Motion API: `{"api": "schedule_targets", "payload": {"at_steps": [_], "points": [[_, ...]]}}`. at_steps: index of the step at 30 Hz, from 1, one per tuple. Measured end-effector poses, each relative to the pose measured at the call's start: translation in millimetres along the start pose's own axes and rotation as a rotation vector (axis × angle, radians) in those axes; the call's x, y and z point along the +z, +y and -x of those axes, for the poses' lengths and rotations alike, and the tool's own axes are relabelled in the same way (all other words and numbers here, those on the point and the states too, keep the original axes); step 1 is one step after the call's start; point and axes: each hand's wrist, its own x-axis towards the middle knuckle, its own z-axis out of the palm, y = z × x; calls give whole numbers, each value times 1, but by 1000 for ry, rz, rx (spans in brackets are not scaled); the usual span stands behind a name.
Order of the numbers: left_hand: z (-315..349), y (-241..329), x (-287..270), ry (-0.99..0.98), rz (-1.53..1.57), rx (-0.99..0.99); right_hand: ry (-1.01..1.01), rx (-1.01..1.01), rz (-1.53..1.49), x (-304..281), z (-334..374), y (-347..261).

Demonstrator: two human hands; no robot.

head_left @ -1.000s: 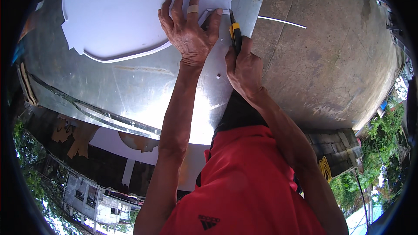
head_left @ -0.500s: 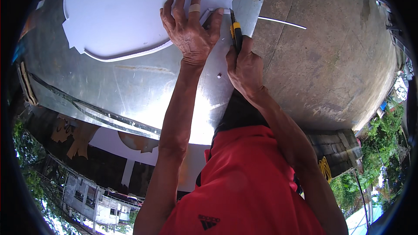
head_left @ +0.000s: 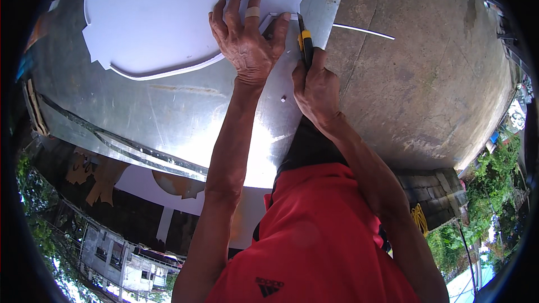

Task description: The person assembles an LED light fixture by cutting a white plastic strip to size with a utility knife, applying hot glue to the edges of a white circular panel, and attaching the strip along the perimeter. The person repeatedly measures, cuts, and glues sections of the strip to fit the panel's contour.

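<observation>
A large white sheet [head_left: 163, 11], cut to a curved outline with a raised edge strip, lies on the shiny metal table [head_left: 129, 106]. My left hand [head_left: 247, 39] rests on its near right part, fingers spread, with a tan band around one finger. The thumb presses a short white edge strip [head_left: 286, 15] by a notch in the sheet. My right hand [head_left: 317, 87] grips a black and yellow utility knife [head_left: 306, 45], its blade pointing away from me at the strip's right end. A tiny light scrap [head_left: 283, 99] sits on the metal nearer to me.
The table's right edge [head_left: 328, 28] carries rust spots. Beyond it, a thin white strip [head_left: 365, 31] lies on the concrete floor [head_left: 415, 78]. Brown and white cut pieces [head_left: 95, 177] are below the table's near left edge. A yellow coil [head_left: 419, 219] is at the lower right.
The white sheet has shifted very slightly to the right, with my left hand on it. The knife has moved only a few pixels; both grips look the same.
</observation>
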Motion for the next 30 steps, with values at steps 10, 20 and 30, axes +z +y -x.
{"api": "schedule_targets", "payload": {"at_steps": [10,20,30], "points": [[-2,3,-2,3,-10,7,27,-60,53,-1,0,-1],[-4,4,-3,-1,-3,14,37,-48,31,2,0,0],[-5,4,-2,-8,16,8,49,-81,160,3,0,-5]]}}
